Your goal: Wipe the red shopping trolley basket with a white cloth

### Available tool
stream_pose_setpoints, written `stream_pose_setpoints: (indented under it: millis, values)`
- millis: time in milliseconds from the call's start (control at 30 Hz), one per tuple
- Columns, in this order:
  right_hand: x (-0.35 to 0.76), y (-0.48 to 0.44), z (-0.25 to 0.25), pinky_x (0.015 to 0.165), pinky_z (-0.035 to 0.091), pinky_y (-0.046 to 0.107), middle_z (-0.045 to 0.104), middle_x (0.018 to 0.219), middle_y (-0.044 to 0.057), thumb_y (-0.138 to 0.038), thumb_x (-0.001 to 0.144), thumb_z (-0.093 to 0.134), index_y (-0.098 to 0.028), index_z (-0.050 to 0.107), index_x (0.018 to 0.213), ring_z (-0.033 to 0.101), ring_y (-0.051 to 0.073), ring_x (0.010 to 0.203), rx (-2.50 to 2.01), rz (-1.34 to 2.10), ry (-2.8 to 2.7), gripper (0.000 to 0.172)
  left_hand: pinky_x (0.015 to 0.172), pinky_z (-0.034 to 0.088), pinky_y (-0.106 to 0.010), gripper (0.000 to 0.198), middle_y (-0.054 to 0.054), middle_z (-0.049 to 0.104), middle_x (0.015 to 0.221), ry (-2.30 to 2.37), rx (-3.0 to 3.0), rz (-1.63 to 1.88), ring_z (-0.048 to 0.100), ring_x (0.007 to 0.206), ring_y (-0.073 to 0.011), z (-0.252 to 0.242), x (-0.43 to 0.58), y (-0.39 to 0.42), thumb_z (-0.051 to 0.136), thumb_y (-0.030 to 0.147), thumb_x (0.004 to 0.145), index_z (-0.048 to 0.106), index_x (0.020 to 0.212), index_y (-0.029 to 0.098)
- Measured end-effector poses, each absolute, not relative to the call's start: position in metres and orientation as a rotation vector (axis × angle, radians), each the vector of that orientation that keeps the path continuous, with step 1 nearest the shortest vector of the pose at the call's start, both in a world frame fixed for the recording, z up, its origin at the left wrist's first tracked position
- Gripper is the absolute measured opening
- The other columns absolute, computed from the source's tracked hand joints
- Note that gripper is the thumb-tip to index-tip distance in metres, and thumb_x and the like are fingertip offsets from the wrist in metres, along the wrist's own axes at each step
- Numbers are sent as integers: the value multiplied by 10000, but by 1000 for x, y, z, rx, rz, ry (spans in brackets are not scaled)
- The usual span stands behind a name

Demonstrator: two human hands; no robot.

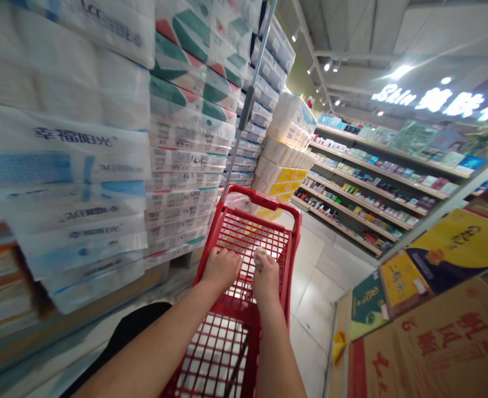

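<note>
A red shopping cart [295, 235] with a grid body stands in front of me, and both my forearms reach over it. My left hand [222, 268] is closed in a loose fist over the grid at the cart's left side. Whatever its fingers hold, if anything, is hidden. My right hand [266, 276] is closed round a small crumpled whitish wad [260, 255], which pokes out by the thumb. A thin grey pole [247, 105] rises from the cart's far left corner.
Tall stacks of wrapped paper packs [189, 127] line the left, close to the cart. Pale bundles [287, 143] stand beyond it. Shelves of small goods [363, 182] run along the back. Cardboard boxes [434, 342] crowd the right, beside a strip of tiled floor [310, 309].
</note>
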State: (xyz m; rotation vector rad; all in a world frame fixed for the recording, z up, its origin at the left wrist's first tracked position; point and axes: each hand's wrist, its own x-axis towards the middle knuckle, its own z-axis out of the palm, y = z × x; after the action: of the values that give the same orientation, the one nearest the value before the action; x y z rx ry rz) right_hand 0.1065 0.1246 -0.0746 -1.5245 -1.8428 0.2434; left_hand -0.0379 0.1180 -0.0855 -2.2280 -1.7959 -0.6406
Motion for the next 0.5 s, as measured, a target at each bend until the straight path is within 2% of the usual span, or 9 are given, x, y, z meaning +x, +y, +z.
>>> stream_pose_setpoints:
  millis: [100, 267, 433, 500]
  values:
    - [106, 124, -77, 906, 454, 244, 639, 1077, 58, 14, 740, 452, -196, 716, 1029, 593, 169, 996, -1373, 358, -1938, 444, 795, 301, -402, 338, -60, 698, 842, -1788, -2233, -649, 580, 837, -207, -87, -38, 118, 352, 304, 959, 652, 842, 201]
    - [115, 129, -78, 937, 445, 344, 629, 1074, 113, 34, 682, 479, -146, 707, 1059, 574, 233, 1002, -1499, 117, -1662, 476, 764, 297, -401, 344, -60, 699, 825, -1784, -2206, -650, 578, 824, -220, -88, -37, 119, 357, 308, 957, 650, 818, 194]
    - [116, 134, -84, 851, 476, 269, 646, 998, 52, 14, 695, 486, -200, 725, 999, 604, 179, 908, -1282, 348, -1810, 442, 772, 291, -406, 331, -53, 698, 820, -1759, -2212, -656, 581, 818, -218, -88, -37, 121, 361, 306, 956, 647, 826, 200]
    - [118, 136, -86, 873, 467, 294, 640, 1016, 71, 9, 691, 493, -187, 716, 1035, 593, 201, 936, -1363, 280, -1738, 454, 773, 288, -406, 338, -54, 699, 826, -1760, -2212, -657, 582, 820, -219, -88, -37, 121, 356, 310, 958, 649, 831, 201]
